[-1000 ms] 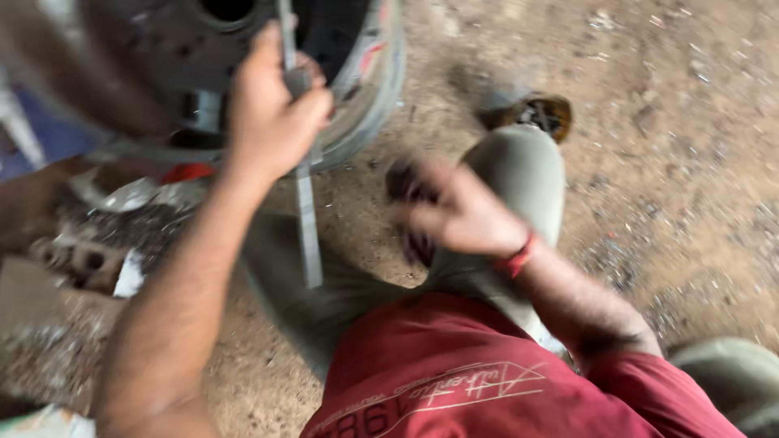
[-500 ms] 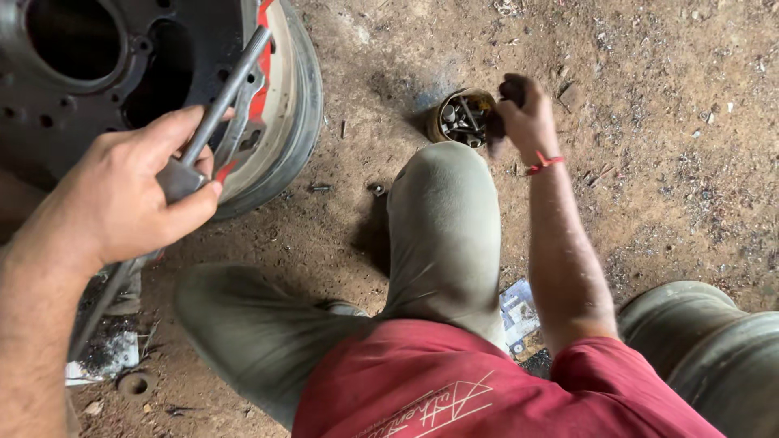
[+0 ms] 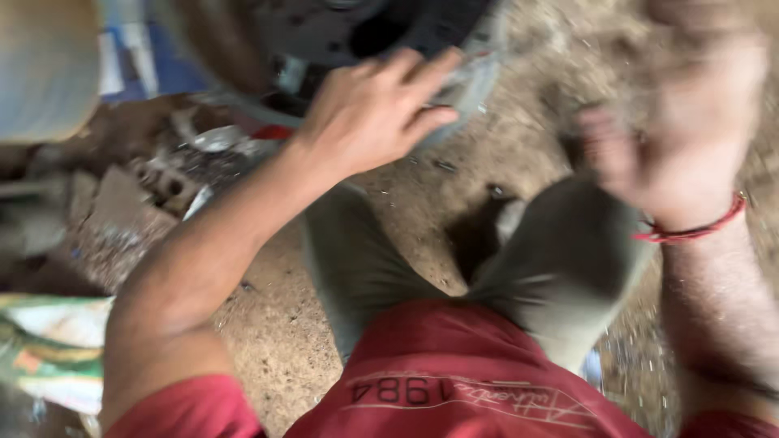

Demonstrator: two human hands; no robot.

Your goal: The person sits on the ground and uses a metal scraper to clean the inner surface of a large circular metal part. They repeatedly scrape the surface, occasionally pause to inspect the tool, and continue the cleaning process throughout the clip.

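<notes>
1. The right hand [image 3: 690,130] is smeared by motion blur; its fingers cannot be told apart, and whether anything is held cannot be told.
2. The wheel rim [image 3: 389,32] is cut off by the top edge, and only its lower part is seen, blurred.
3. Part of a grey metal piece [image 3: 471,81] is hidden under the fingers of the left hand [image 3: 373,113]; its shape cannot be made out.
4. The scrap pile [image 3: 162,170] at the left is blurred, so single pieces cannot be named.
5. A pale rounded object [image 3: 45,65] is cut off by the upper left corner and cannot be identified.
</notes>
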